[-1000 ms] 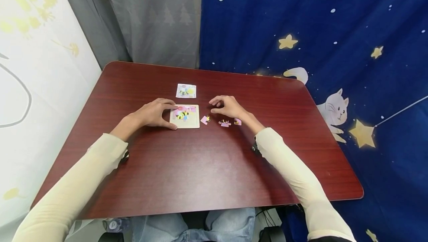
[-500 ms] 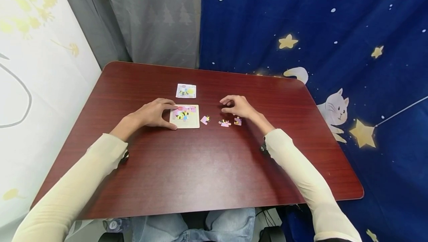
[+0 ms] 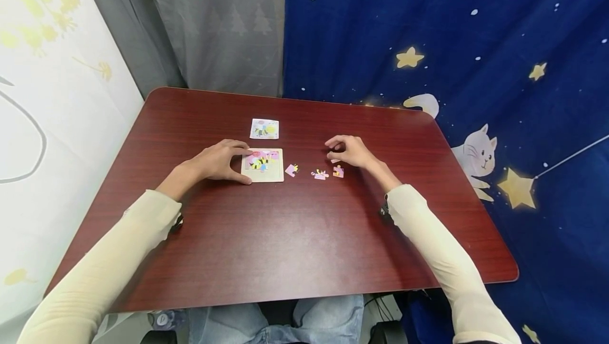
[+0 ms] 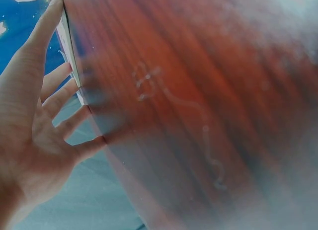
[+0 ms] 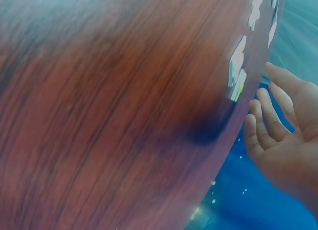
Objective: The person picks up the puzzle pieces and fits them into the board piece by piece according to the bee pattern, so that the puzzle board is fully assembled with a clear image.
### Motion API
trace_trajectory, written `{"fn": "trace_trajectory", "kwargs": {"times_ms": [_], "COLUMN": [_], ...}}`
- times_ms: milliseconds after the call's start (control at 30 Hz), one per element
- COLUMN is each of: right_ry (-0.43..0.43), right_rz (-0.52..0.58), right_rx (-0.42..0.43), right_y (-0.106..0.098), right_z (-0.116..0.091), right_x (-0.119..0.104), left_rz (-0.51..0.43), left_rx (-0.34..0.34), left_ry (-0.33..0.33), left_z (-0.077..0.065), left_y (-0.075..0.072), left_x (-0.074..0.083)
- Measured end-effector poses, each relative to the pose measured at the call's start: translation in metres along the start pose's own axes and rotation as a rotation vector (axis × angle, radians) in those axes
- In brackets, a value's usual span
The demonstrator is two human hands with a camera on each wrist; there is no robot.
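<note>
In the head view a light puzzle board [image 3: 268, 176] lies mid-table, its upper part filled with a pink bee picture. My left hand [image 3: 220, 160] spans its left side, thumb at the lower left corner and index fingertip on the picture. The left wrist view shows that hand [image 4: 44, 106] with fingers spread along the board's edge. My right hand [image 3: 351, 151] hovers loosely bent and holds nothing. Below it are a jigsaw piece [image 3: 338, 172] and another, mostly hidden piece [image 3: 335, 161]. Two more pieces, a left one [image 3: 291, 170] and a middle one [image 3: 320, 175], lie towards the board.
A card with a bee picture [image 3: 264, 129] lies behind the board. All of this rests on a dark red wooden table [image 3: 266, 249]. A grey curtain [image 3: 223, 32] and a blue starry curtain [image 3: 352, 32] hang behind it.
My right hand has moved right, away from the board, uncovering the right-hand jigsaw piece and part of another. The left hand and the board have stayed put.
</note>
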State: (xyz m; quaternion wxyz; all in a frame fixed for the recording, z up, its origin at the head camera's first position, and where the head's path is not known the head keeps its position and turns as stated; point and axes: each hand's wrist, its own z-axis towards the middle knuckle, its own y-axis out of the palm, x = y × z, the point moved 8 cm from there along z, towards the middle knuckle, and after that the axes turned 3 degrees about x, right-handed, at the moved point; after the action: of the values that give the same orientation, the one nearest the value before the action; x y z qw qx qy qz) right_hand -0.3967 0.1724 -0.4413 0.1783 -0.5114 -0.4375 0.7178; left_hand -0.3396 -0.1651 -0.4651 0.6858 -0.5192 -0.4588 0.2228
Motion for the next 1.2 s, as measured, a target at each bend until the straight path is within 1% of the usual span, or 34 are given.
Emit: {"fn": "trace_trajectory", "kwargs": {"times_ms": [133, 400, 600, 867, 1200], "right_ry": [0.003, 0.022, 0.018, 0.027, -0.021], "right_rz": [-0.032, -0.080, -0.076, -0.029, 0.005], "right_rx": [-0.010, -0.075, -0.076, -0.086, -0.077], "right_y": [-0.002, -0.001, 0.001, 0.006, 0.020], "right_z": [-0.002, -0.007, -0.007, -0.004, 0.007], "right_x": [0.007, 0.016, 0.018, 0.011, -0.005], "left_rz": [-0.002, -0.002, -0.001, -0.006, -0.008], "left_rx": [0.001, 0.001, 0.002, -0.002, -0.004], "left_ry": [-0.001, -0.004, -0.006, -0.007, -0.011], "left_z": [0.000, -0.001, 0.000, 0.000, 0.000], "left_y": [0.001, 0.000, 0.000, 0.000, 0.001], "left_x": [-0.001, -0.001, -0.001, -0.001, -0.003]}}
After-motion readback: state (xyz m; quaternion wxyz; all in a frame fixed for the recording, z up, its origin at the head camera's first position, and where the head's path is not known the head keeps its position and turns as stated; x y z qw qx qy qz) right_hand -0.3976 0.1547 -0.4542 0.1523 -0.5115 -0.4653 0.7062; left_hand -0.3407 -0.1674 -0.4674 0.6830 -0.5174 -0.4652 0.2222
